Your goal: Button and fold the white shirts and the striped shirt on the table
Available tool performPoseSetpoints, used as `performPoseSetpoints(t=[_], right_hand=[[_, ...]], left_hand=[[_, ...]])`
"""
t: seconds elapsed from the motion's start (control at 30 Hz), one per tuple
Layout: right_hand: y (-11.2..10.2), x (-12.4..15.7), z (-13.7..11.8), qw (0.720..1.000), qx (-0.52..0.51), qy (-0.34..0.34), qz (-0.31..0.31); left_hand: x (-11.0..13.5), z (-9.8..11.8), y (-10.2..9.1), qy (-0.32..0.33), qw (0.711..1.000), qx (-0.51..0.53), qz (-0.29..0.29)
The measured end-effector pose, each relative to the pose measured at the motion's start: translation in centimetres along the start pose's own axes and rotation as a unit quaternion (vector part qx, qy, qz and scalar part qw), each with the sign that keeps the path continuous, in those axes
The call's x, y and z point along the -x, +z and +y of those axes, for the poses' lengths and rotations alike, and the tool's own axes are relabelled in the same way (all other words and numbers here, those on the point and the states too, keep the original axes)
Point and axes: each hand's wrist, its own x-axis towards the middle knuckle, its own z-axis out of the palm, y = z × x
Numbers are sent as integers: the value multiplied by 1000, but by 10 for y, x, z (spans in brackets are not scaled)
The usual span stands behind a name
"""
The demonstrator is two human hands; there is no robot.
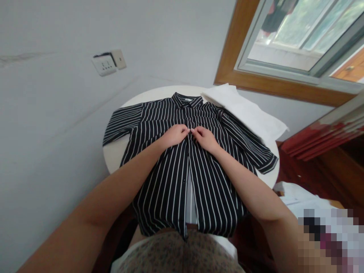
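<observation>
A black shirt with thin white stripes [167, 178] lies spread front-up on a round white table [113, 151], collar towards the wall and sleeves out to both sides. My left hand [176, 135] pinches the left edge of the shirt's button placket near the chest. Facing it a finger's width away, my right hand [205, 138] pinches the right edge of the placket. Below the hands the front hangs slightly apart, showing a pale strip.
A folded white cloth [247, 112] lies on the table's far right, partly under the shirt's sleeve. A wall socket [108, 63] sits on the grey wall to the left. A wood-framed window [287, 49] is at the upper right. Red-brown furniture stands at the right.
</observation>
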Motion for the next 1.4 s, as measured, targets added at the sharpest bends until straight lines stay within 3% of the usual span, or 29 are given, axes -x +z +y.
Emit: performPoseSetpoints(t=[0.2,0.47,0.87,1.03,1.2,1.27,1.4], right_hand=[[2,1,-17,990,132,44,-3],[4,-1,-21,982,175,72,-6],[3,-4,-6,997,69,30,0],[-22,0,-9,997,58,-43,-36],[-50,19,-14,981,176,-56,-61],[-51,34,-14,968,233,-42,-87],[-38,62,-8,947,289,13,-141]], left_hand=[[1,-2,-1,24,999,21,-10],[-1,-12,-1,46,998,28,-29],[3,-7,-6,54,997,-51,-28],[2,-12,-9,39,998,-38,-29],[6,-13,-22,27,997,-67,-11],[14,-14,-25,41,992,-122,-13],[36,-23,-19,25,979,-187,-80]])
